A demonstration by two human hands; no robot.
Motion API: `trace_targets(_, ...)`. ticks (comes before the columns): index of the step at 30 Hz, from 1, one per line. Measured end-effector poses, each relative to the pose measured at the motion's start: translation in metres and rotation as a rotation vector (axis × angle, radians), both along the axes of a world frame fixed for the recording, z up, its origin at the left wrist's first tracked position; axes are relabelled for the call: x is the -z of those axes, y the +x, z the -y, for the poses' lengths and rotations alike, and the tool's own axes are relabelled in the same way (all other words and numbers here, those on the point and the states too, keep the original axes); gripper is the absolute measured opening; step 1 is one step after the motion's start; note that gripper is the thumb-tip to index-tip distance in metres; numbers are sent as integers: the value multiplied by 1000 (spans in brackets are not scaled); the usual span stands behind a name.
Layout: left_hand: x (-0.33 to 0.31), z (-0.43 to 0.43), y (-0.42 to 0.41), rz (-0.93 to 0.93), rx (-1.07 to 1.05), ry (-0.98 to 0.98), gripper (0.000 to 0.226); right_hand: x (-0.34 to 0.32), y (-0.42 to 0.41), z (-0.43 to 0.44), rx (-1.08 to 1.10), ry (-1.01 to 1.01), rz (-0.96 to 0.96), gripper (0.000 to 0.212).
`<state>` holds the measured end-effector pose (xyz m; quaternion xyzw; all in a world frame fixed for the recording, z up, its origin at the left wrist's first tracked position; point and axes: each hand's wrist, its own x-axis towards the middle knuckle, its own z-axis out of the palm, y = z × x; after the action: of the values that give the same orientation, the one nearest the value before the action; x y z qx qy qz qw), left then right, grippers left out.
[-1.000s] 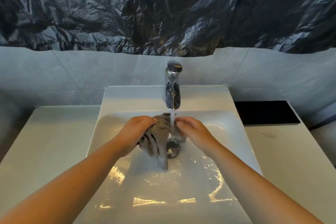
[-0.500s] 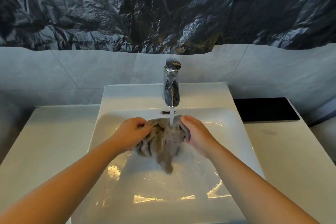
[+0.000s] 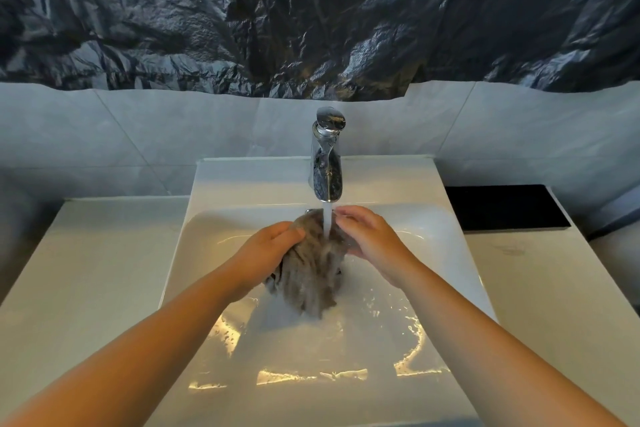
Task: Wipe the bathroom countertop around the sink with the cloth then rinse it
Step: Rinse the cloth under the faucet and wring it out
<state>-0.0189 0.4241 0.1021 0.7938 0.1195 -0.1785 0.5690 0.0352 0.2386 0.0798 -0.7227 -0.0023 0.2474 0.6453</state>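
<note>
**Cloth under the running tap**

I hold the grey cloth (image 3: pixel 308 274) in both hands over the middle of the sink (image 3: pixel 450 253), right below the tap (image 3: pixel 327 163). My left hand (image 3: pixel 266 250) grips its left side, fingers curled into the folds, knuckles up. My right hand (image 3: pixel 367 236) takes the right side; its fingers (image 3: pixel 344 217) bend over the top edge of the cloth, just beside the water (image 3: pixel 327 222). Both hands are closed on the fabric, and neither is flat or loose.

The water drops in a straight white stream from the spout and strikes the top of the cloth between my two hands. The cloth is bunched and soaked dark, and it hangs in ridged folds. Its lower end points down toward the bottom of the basin, but I cannot tell whether it touches. The cloth hides the drain.

The bottom of the basin is wet, with ripples and bright streaks of reflected light near my forearms. The tap is chrome and stands upright on the back ledge of the sink.

The pale countertop (image 3: pixel 97 270) runs on either side of the sink. A flat black slab (image 3: pixel 502 206) lies at the back on the right, beside the sink's far corner. Behind it all are grey tiles (image 3: pixel 173 128), and above them a crumpled black sheet (image 3: pixel 311 10) covers the wall.
</note>
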Motion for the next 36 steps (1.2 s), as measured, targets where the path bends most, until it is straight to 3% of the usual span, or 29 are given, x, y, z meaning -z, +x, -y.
trace_targets(3, 0, -2, 0, 2, -73, -171, 28, 18, -16, 5, 30, -26, -107, 41)
trace_targets(7, -5, -1, 0, -1, -148, -298, 27, 37, -40, -1, -73, 21, -224, 26)
trace_targets(9, -8, 0, -1, 47, -126, -216, 25, 38, -42, -3, -66, -6, -175, 29)
trace_targets(11, -11, -2, -1, 136, -97, 12, 23, 32, -38, -3, 2, -77, -72, 23)
trace_targets(13, -8, -7, -1, 175, -77, 158, 24, 23, -32, -3, 68, -26, -49, 25)
trace_targets(18, 3, -14, -3, 128, -99, 270, 23, 13, -16, -1, 109, 224, -247, 17)
trace_targets(21, 4, -11, -4, 35, -122, 155, 44, 2, -7, -3, 128, 403, -274, 4)
trace_targets(24, 6, -9, -4, -73, 132, 300, 52, -7, 3, -3, 187, 505, -183, 26)
trace_targets(26, 7, -7, -4, -97, 241, 376, 55, -9, 8, -1, 186, 468, -127, 35)
trace_targets(28, 5, -4, -3, -89, 156, 247, 41, -10, 7, 2, 122, 230, -23, 38)
trace_targets(31, 0, 4, -1, -87, -71, -114, 32, 3, -7, 2, -11, -202, 134, 42)
trace_targets(33, -4, 10, 3, -99, -158, -276, 36, 16, -21, -1, -13, -177, 2, 43)
trace_targets(36, -7, 14, 6, -60, -145, -310, 35, 28, -36, -6, 29, 197, -365, 39)
